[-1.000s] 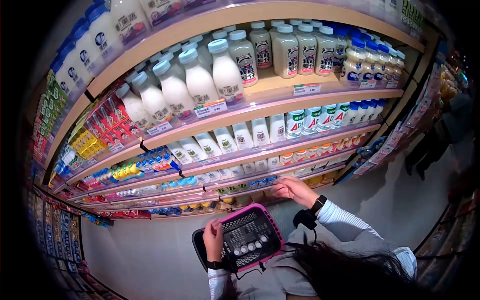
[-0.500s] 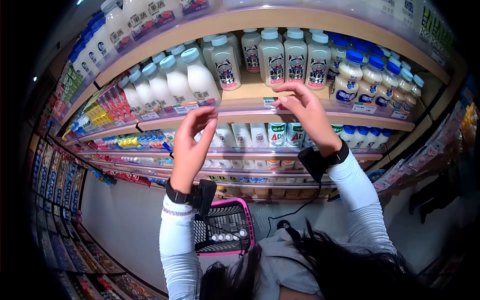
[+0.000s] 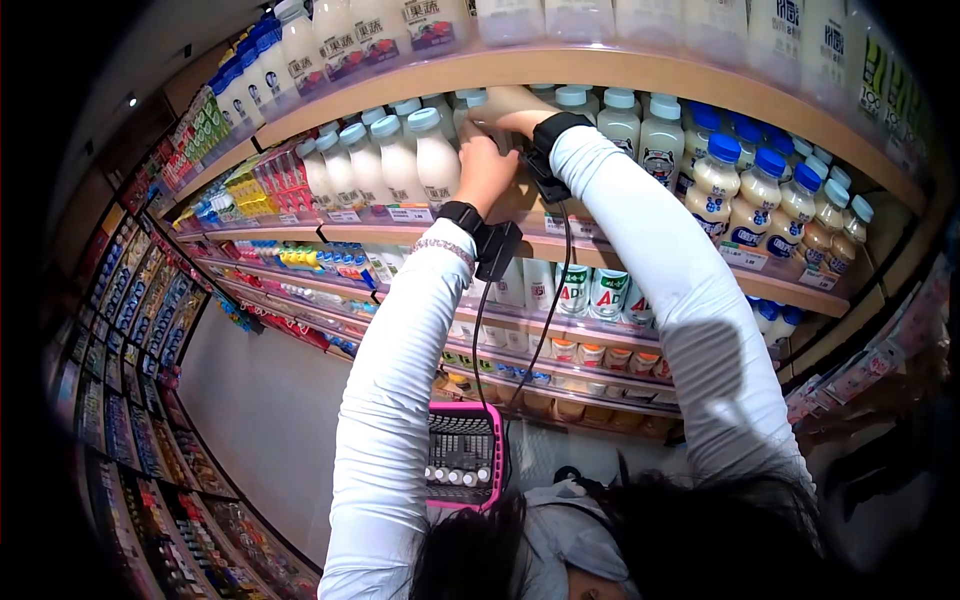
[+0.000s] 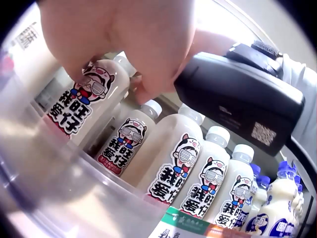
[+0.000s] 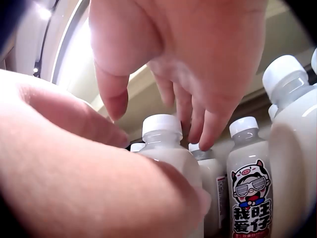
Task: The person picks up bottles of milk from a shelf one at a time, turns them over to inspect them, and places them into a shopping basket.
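My left hand (image 3: 488,172) is at the front of the shelf, its fingers curled round a bottle of milk drink (image 4: 84,101) with a cartoon label. In the right wrist view this bottle's white cap (image 5: 162,126) shows above that hand. Directly over the cap hangs my right hand (image 5: 183,54), thumb on one side and loosely bent fingers on the other, apart from the cap. Part of the right hand is hidden under the upper shelf in the head view. More cartoon-label bottles (image 4: 163,158) stand in a row beside the held one.
An upper shelf board (image 3: 640,75) runs close above the hands. Plain white bottles (image 3: 395,160) stand to the left, blue-capped bottles (image 3: 715,180) to the right. Below, a black basket with a pink rim (image 3: 497,440) contains several white-capped bottles. Cables (image 3: 545,340) hang from the wrist cameras.
Both hands have risen from the basket to the shelf and reached in among the bottles. The left hand has taken hold of a cartoon-label bottle.
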`<state>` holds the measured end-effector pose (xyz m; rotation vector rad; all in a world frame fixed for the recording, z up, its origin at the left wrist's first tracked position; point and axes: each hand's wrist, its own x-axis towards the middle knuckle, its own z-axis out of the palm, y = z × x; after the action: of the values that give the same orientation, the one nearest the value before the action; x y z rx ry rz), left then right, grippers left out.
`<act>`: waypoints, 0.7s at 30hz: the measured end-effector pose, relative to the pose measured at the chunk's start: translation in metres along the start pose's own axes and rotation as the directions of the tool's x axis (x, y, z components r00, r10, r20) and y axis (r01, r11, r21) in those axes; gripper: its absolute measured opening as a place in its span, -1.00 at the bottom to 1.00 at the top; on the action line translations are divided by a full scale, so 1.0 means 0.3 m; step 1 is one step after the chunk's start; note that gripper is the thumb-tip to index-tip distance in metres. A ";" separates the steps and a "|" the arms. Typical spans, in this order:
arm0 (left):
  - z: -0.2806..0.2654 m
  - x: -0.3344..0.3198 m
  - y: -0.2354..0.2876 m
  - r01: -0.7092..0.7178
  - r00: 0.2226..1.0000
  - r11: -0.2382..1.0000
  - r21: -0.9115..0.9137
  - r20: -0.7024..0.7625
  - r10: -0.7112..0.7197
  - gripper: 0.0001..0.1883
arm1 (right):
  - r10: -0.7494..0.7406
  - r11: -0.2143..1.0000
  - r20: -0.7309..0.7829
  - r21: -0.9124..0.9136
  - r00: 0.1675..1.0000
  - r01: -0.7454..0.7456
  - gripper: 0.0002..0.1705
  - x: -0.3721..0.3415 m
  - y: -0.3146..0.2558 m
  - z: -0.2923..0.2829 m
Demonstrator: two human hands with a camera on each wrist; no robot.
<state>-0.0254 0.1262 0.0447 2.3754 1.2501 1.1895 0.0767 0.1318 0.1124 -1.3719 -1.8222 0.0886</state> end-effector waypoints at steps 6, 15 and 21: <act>0.057 0.014 -0.070 -0.084 0.979 0.994 -0.066 -0.190 0.070 -0.29 | -0.066 0.984 -0.135 -0.173 0.989 0.042 -0.51 0.022 0.016 0.028; 0.085 -0.039 -0.056 -0.151 0.975 0.982 -0.110 -0.180 0.130 -0.08 | 0.012 0.991 -0.071 -0.133 0.997 -0.022 -0.35 0.030 0.019 0.021; 0.122 -0.044 -0.066 -0.204 0.952 0.969 -0.142 -0.261 0.162 -0.10 | -0.049 0.972 -0.113 -0.232 0.992 0.022 -0.31 0.067 0.057 0.038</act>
<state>-0.0147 0.1350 0.0034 2.3137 0.9610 1.6230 0.0814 0.1597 0.1078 -1.4700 -1.7993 -0.2254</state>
